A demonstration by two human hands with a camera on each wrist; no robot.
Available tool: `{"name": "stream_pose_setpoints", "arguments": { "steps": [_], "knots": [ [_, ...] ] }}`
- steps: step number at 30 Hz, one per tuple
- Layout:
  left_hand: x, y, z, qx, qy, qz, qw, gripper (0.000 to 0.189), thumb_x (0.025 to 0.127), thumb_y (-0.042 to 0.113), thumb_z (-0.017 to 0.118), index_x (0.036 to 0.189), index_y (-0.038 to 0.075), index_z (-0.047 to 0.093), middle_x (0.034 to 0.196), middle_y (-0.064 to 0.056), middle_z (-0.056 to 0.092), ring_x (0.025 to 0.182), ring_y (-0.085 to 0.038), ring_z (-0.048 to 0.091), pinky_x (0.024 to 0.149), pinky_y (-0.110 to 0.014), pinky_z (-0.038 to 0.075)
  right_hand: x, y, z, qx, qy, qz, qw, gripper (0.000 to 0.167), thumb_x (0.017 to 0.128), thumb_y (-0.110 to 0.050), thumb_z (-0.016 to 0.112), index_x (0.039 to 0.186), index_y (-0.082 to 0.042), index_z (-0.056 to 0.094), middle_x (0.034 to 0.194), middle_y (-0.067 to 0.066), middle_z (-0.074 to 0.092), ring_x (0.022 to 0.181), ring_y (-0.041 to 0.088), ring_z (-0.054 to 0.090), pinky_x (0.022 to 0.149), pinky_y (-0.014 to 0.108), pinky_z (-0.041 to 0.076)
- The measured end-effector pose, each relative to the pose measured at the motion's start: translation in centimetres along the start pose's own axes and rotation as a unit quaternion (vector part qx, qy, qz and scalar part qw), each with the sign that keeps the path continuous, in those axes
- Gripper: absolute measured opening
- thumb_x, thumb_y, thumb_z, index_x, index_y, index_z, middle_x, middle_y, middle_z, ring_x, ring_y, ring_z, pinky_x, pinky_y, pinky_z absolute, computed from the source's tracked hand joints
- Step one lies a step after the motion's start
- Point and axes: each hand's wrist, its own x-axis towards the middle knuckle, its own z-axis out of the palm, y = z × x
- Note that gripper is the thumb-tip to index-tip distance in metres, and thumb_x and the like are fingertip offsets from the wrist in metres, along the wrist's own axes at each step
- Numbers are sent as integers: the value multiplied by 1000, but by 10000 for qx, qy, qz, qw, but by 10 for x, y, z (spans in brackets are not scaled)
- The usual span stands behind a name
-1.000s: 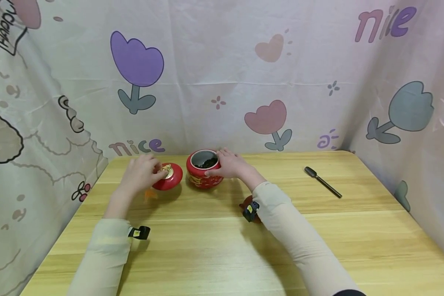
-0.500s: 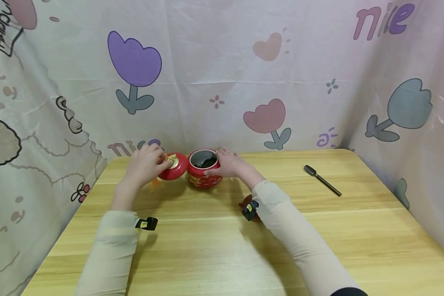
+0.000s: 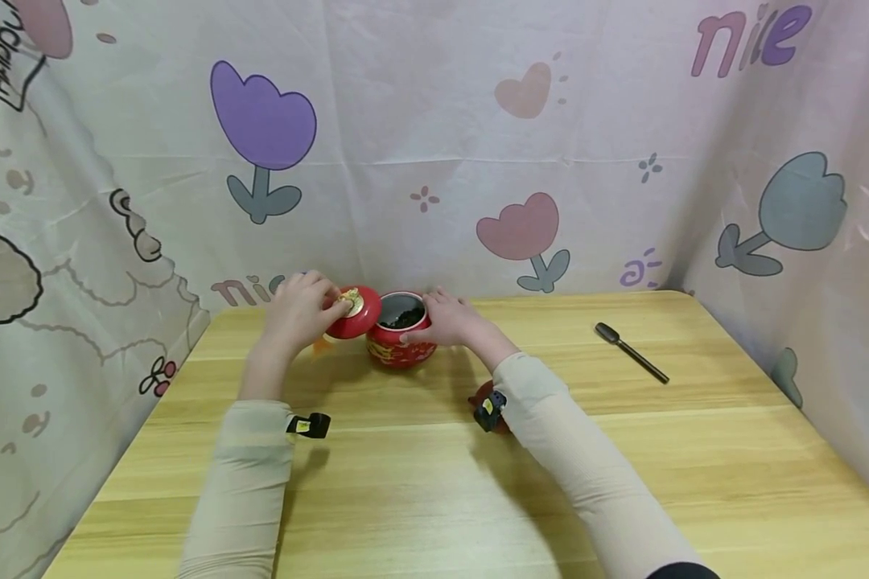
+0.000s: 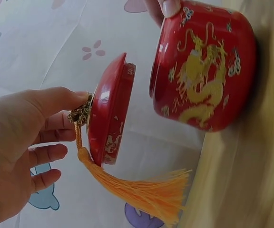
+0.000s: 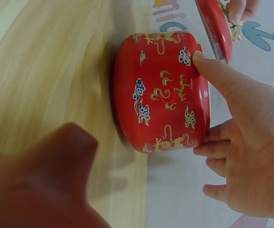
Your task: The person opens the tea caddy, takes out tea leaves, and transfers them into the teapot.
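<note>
A red jar (image 3: pixel 401 354) with gold dragon designs stands upright on the table, its mouth uncovered and dark stuff inside. My right hand (image 3: pixel 452 320) grips it near the rim, thumb on the near side, as the right wrist view shows with the hand (image 5: pixel 253 128) at the upper wall. Between thumb and fingers my left hand (image 3: pixel 300 312) pinches the gold knob (image 4: pixel 81 112) of the red lid (image 3: pixel 358 314). That lid is tilted in the air left of the jar's mouth, apart from it in the left wrist view. An orange tassel (image 4: pixel 141 192) hangs from the knob.
A black scoop (image 3: pixel 632 352) lies on the table (image 3: pixel 391 498) to the right. Partly hidden under my right forearm is a reddish-brown object (image 3: pixel 483 392) with a spout-like tip, large and blurred in the right wrist view. A patterned curtain (image 3: pixel 405 121) rises behind the table.
My left hand has carried the lid up and to the right, from beside the jar to close by its mouth. My right hand stays on the jar, which has not moved.
</note>
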Motion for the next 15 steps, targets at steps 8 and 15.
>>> {"name": "stream_pose_setpoints", "arguments": {
  "steps": [8, 15],
  "knots": [
    [10, 12, 9, -333, 152, -67, 9993, 32, 90, 35, 66, 99, 5, 68, 108, -12, 60, 108, -31, 49, 92, -54, 38, 3, 1, 2, 19, 9, 37, 10000, 91, 83, -66, 62, 148, -8, 37, 147, 9, 45, 146, 27, 31, 118, 50, 30],
    [16, 26, 18, -437, 276, -7, 9987, 33, 91, 37, 65, 100, 6, 67, 110, -11, 60, 108, -31, 50, 87, -51, 41, 2, 1, 2, 314, 66, -4, 9995, 89, 82, -63, 66, 149, -11, 38, 143, 8, 49, 136, 26, 40, 113, 51, 36]
  ]
}}
